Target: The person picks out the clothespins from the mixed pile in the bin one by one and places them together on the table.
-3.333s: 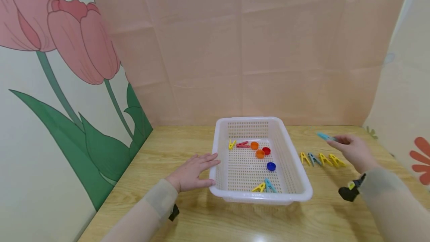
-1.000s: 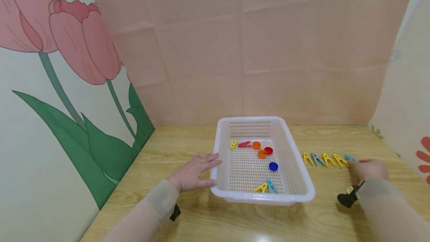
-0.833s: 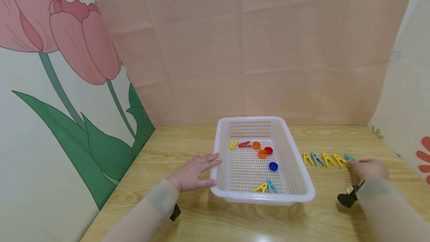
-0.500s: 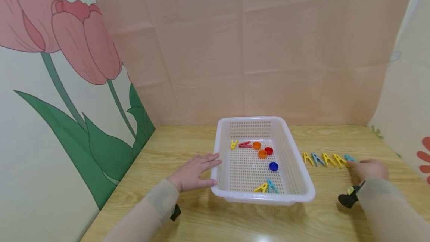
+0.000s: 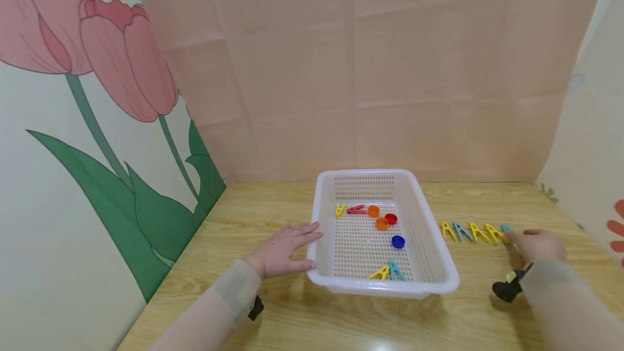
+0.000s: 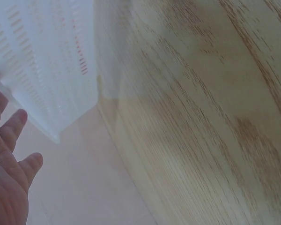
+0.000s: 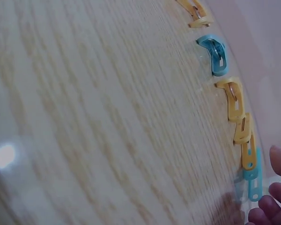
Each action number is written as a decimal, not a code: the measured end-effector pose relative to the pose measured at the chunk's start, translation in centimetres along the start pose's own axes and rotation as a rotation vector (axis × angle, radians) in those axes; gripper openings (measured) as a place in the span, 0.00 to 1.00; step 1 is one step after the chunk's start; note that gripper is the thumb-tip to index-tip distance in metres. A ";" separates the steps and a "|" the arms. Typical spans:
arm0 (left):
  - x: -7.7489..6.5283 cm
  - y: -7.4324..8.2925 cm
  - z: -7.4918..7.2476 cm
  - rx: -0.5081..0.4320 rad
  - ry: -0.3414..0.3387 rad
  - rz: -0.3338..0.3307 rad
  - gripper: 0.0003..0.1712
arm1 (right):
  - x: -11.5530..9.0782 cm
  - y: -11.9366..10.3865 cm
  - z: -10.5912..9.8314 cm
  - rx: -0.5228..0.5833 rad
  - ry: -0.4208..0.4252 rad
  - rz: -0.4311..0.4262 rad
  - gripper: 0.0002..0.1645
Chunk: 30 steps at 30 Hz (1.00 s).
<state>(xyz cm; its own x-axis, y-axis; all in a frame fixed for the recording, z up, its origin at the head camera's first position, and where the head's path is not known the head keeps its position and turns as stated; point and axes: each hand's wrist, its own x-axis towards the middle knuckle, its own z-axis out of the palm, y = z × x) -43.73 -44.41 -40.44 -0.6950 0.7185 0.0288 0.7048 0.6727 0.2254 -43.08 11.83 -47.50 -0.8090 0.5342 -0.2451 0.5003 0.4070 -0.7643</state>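
Note:
My left hand lies with fingers spread on the left rim of a white perforated plastic basket. At the right end of a row of clothespins is my right hand, thumb and fingertips right at a light-blue clothespin. In the right wrist view the thumb and fingers stand apart beside it. Leftward along the row come a yellow clothespin, another yellow clothespin, a blue clothespin and a yellow clothespin, all standing with legs splayed.
Inside the basket lie a yellow clothespin, a red clothespin, two orange caps, a red cap and a blue cap. Near its front wall are another yellow clothespin and a light-blue clothespin. Walls border the wooden table.
My right hand has brought the light-blue clothespin down from the air to the right end of the row. The clothespin now sits closer to its yellow neighbour. The left hand has stayed on the rim.

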 end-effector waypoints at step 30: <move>0.1 -0.1 -0.2 -0.010 0.001 0.010 0.41 | -3.2 -10.4 0.2 0.098 -0.025 -0.375 0.54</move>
<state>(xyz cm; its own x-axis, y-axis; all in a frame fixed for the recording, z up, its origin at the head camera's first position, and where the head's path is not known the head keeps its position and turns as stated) -43.87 -44.40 -40.26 -0.6880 0.7250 0.0322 0.7102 0.6636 0.2351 -45.73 5.76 -38.84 -0.9382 0.3427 0.0488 0.1370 0.4972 -0.8567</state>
